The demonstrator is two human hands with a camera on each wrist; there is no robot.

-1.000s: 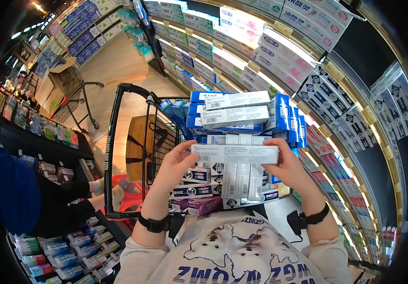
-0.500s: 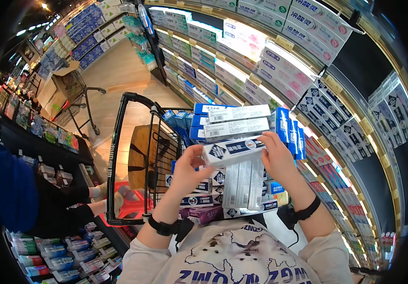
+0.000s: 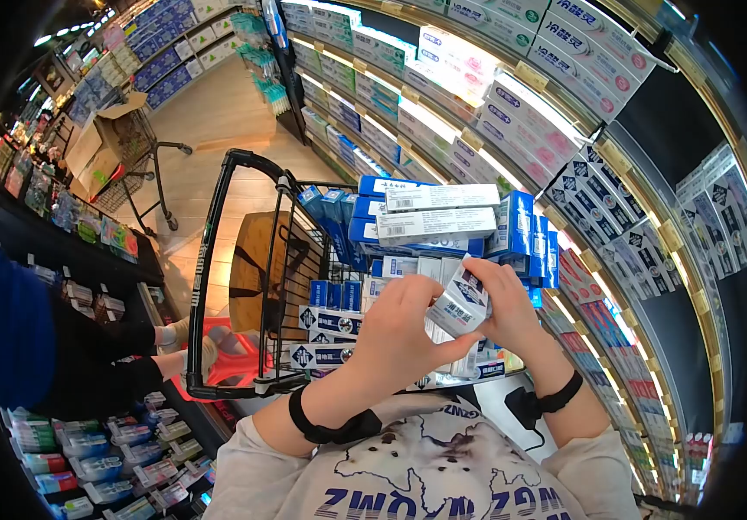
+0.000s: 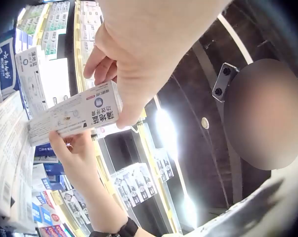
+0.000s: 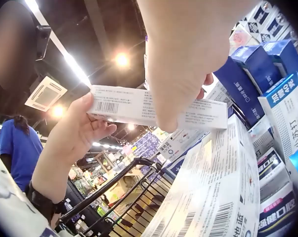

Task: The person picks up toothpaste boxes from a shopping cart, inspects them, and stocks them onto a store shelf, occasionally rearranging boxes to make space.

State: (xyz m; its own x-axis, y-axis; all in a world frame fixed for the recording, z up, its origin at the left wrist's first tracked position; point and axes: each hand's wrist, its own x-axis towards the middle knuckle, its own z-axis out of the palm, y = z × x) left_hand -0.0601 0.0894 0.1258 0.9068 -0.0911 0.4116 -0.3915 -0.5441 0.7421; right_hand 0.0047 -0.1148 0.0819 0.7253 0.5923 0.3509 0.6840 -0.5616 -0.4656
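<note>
- The toothpaste box sits at centre frame in the head view. The left hand and the right hand each curl round one end of it.
- It is likely a light, stiff carton with smooth card that may slip and will crush if squeezed. The short ends or long edges give the safest hold.
- Its long axis runs from hand to hand, tilted, with one end face raised towards the camera.
- Beyond it are the stacked boxes in the cart, then the shelves at upper right.
</note>
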